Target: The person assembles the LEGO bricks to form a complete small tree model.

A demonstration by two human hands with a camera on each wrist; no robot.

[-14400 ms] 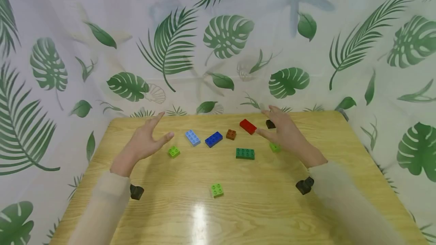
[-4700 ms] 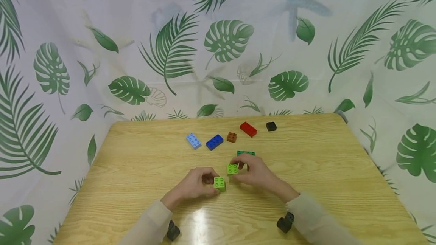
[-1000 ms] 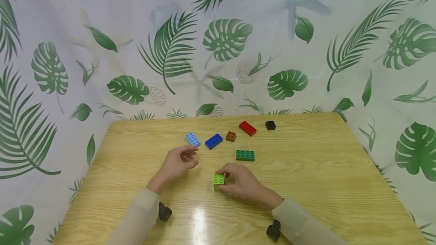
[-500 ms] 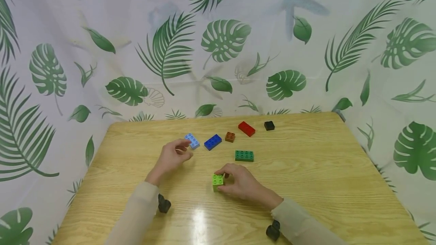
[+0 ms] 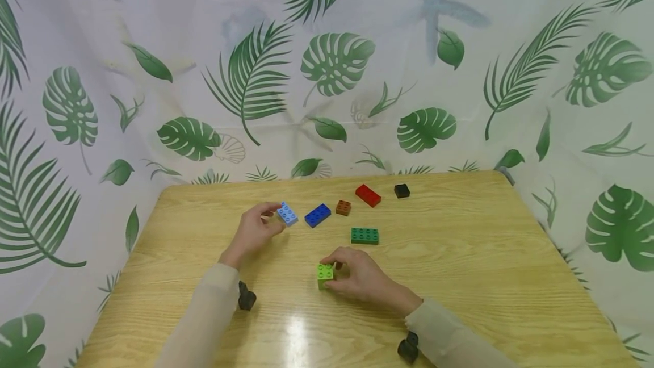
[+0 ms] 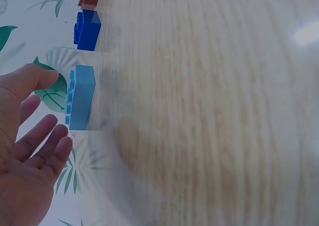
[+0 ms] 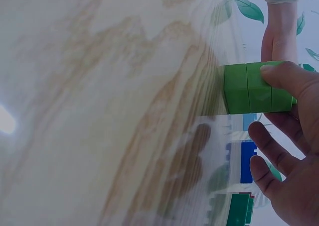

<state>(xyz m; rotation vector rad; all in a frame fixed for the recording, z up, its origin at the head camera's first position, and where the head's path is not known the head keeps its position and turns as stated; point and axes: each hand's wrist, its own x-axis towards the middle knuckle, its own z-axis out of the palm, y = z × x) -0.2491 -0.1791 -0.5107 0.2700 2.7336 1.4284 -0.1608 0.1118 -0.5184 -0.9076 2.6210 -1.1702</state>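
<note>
My right hand (image 5: 360,274) pinches a stack of lime-green toy building bricks (image 5: 325,277) between thumb and fingers. In the right wrist view the stack (image 7: 249,89) shows seams between its layers and stands on the table, the thumb across its side. My left hand (image 5: 255,229) reaches around the light blue brick (image 5: 288,214), thumb and fingers parted at its near left end. In the left wrist view that brick (image 6: 82,97) lies just beyond the spread fingers (image 6: 37,144), with no clear grip on it.
A dark blue brick (image 5: 318,216), a small brown brick (image 5: 343,208), a red brick (image 5: 368,195) and a small black brick (image 5: 402,191) lie along the back of the wooden table (image 5: 460,277). A dark green brick (image 5: 365,235) lies nearer. Leaf-patterned cloth (image 5: 327,129) borders the table.
My left hand has moved away from the lime-green bricks, back and left to the light blue brick. Separate lime-green bricks are now one stack, held by my right hand, which stays still lately.
</note>
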